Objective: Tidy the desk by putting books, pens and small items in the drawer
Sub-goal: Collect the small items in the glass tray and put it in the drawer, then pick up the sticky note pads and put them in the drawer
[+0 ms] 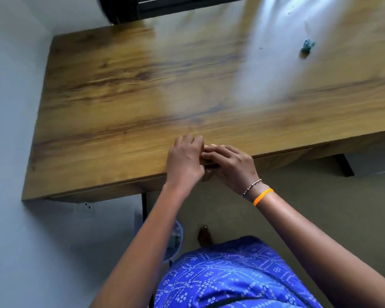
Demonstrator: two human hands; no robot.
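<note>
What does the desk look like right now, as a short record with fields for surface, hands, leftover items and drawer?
surface: wooden desk, mostly bare
hands: left hand and right hand touching at the desk's near edge; what they hold is hidden
leftover items: small teal object, far right, blurred
drawer: front under the near edge, looks closed

Desk [125, 90]: wood-grain top, smooth, semi-glossy w/ pale window glare toward its far right. On that glare patch, small teal scrap [307, 46], crumpled, matt; material unclear. Below desk's near edge: blue printed cloth garment [227, 276], soft sheen; orange band [263, 196] looks rubbery.
</note>
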